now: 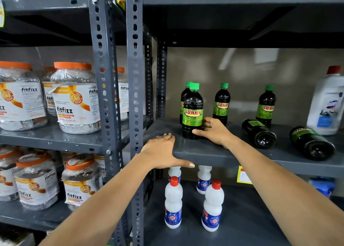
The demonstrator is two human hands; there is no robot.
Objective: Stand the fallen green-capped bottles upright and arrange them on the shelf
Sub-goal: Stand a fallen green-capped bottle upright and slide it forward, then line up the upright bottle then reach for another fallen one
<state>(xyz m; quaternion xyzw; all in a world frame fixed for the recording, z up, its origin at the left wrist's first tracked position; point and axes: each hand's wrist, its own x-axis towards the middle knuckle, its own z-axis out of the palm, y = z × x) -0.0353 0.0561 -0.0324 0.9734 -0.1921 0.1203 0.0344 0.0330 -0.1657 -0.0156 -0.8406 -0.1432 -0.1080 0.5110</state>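
Observation:
Dark bottles with green caps and green SUNNY labels stand on the grey shelf (214, 153). My right hand (214, 131) wraps the base of the front upright bottle (192, 109); another stands just behind it (183, 98). Two more stand upright further right, one (221, 103) near the middle and one (266, 106) towards the back. Two bottles lie fallen with their bases towards me: one (259, 133) and one (312, 143) at the right. My left hand (162, 152) grips the shelf's front edge, thumb under it.
A tall white bottle with a red cap (325, 104) stands at the far right of the same shelf. White red-capped bottles (174, 203) stand on the shelf below. Orange-lidded fitfizz jars (76, 98) fill the left rack, behind perforated grey uprights (135, 78).

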